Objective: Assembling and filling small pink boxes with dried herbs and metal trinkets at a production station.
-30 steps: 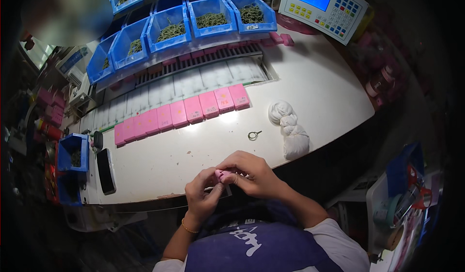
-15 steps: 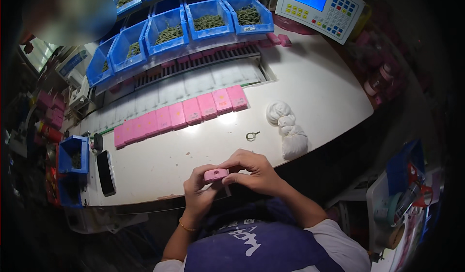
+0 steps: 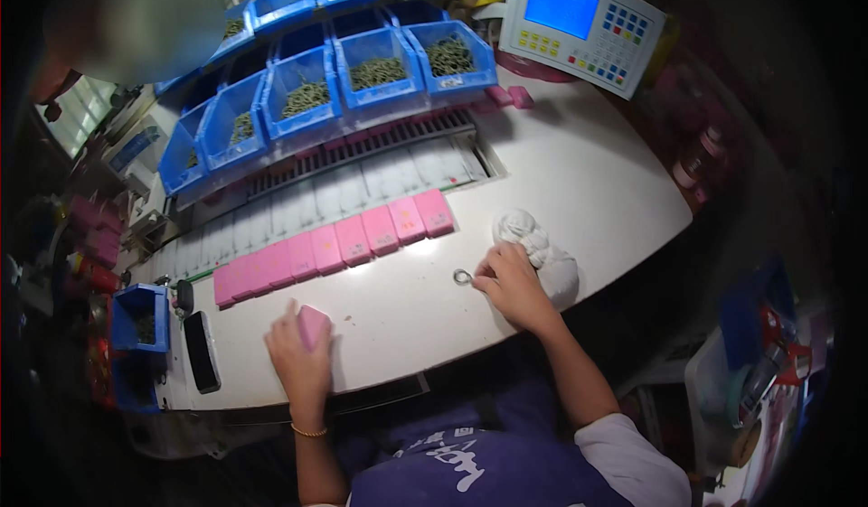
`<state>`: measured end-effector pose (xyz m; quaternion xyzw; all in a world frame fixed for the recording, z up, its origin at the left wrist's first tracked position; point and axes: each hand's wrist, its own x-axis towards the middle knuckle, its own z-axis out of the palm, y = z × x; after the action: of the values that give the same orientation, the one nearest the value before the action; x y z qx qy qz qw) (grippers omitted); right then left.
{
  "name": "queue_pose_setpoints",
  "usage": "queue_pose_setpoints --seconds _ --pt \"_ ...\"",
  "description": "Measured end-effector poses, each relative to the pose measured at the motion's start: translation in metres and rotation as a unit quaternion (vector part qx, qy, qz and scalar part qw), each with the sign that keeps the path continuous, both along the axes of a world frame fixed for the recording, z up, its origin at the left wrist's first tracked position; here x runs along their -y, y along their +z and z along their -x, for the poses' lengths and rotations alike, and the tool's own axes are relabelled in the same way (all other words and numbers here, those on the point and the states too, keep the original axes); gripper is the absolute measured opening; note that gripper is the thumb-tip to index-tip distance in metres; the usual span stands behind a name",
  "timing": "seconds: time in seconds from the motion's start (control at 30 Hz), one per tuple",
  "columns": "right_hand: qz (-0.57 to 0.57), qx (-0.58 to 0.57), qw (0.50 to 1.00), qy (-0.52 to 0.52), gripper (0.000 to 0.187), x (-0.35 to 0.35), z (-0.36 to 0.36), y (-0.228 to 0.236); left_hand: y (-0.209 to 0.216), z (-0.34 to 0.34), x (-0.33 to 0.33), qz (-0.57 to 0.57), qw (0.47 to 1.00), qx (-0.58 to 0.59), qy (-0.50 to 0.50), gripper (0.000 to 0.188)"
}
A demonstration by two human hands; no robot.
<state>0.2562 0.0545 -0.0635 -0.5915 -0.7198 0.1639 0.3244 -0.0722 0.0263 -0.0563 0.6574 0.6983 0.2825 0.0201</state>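
My left hand (image 3: 298, 359) grips a pink mould block (image 3: 315, 326) at the table's front edge, left of the middle. To its right, my right hand (image 3: 514, 283) comes down on the tabletop with thumb and fingers closed at a small dark ring (image 3: 462, 277). The ring's stem is hidden by the fingertips. A knotted white cloth (image 3: 559, 270) lies against the far side of this hand, partly covered by it. Beyond both hands, several pink mould blocks (image 3: 353, 239) stand side by side in a slanting row.
Blue bins (image 3: 301, 94) with green pieces rise behind a slatted rack (image 3: 362, 148). A control panel (image 3: 579, 30) with a blue screen stands at the back right. A phone (image 3: 201, 352) lies at the left, beside small blue bins (image 3: 140, 317). The white table (image 3: 606, 173) curves at the right.
My hands have come apart. The left has carried the mould block leftward and lower to the tabletop; the right has let go of it and reached right to the ring.
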Motion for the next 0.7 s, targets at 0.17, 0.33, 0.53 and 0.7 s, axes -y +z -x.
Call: queue_pose_setpoints --seconds 0.17,0.33,0.53,0.7 --pt "-0.056 0.028 0.998 -0.027 0.009 0.005 0.013 -0.009 -0.001 0.003 0.006 -0.020 0.998 0.040 -0.050 0.043" --pt "-0.058 -0.173 0.980 -0.077 0.007 0.017 0.015 -0.029 0.010 0.001 -0.065 -0.103 0.991 0.077 -0.030 0.034" --pt "-0.079 -0.250 0.962 -0.080 0.014 0.016 0.017 -0.030 -0.002 0.038 -0.199 -0.077 0.993 -0.029 0.084 0.033" --pt "-0.038 -0.288 0.951 -0.101 0.020 0.025 0.020 -0.026 -0.007 0.042 -0.196 -0.125 0.971 -0.134 0.156 0.041"
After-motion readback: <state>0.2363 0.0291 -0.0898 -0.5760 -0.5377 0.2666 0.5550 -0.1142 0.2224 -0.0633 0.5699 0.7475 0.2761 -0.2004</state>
